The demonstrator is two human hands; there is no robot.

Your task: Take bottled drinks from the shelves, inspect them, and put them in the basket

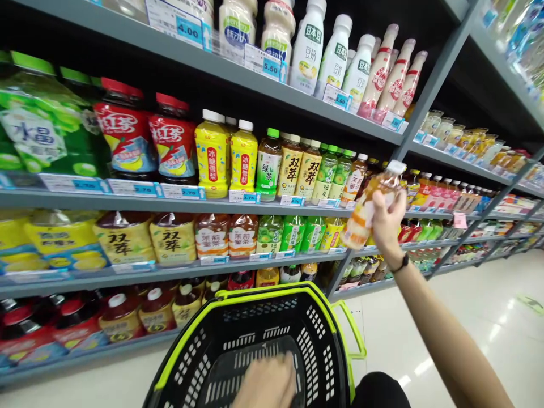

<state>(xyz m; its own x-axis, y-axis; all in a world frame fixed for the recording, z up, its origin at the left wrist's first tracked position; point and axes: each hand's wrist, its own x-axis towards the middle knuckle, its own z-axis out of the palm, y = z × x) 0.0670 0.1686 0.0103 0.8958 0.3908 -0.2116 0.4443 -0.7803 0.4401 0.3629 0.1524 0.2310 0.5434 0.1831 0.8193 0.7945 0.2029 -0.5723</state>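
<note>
My right hand (387,221) is wrapped around a bottle of tea (361,218), which has a white cap and an orange-and-white label over amber liquid. The bottle is tilted and held out in front of the drink shelves. Below, a black shopping basket (238,317) with a lime-green rim shows its slotted floor, with nothing lying on the visible part. My left hand (267,382) is over the basket, blurred at the bottom of the view. Its fingers are smeared, and whether it touches the basket or holds anything cannot be made out.
Grey shelves (178,199) run along the left and recede to the right, stocked with bottled drinks. Yellow-labelled bottles (243,158) and white soy milk bottles (308,51) stand on them above price tags. A pale tiled floor (480,306) lies at right; my dark-clothed knee (380,391) shows below.
</note>
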